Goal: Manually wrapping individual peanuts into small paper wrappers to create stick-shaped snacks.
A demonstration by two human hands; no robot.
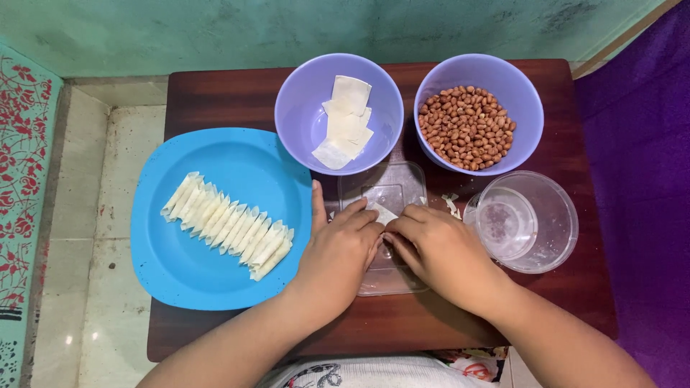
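head view shows two hands, two lilac bowls, one blue plate, one clear round tub and one clear flat lid on a dark wooden worktop. the left hand (338,248) and right hand (438,248) meet over the clear lid (392,188), fingers (363,215) curled inward and pinched on a small pale wrapper (382,213) – only a corner of it peeks out between the fingertips, so the rest is hidden.

just beyond the fingers, the left bowl (305,118) holds a loose stack of square wrappers (345,122), roughly five or six, hard to count exactly. the right bowl (517,93) is filled with peanuts (467,128), too many to count. to the left of the fingers, the blue plate (237,154) carries a slanted row of rolled wrappers (228,225), about fifteen, touching side by side. to the right of the fingers stands the clear tub (557,215) – a little liquid in it. a few pale scraps (451,205) lie near the right fingertips.
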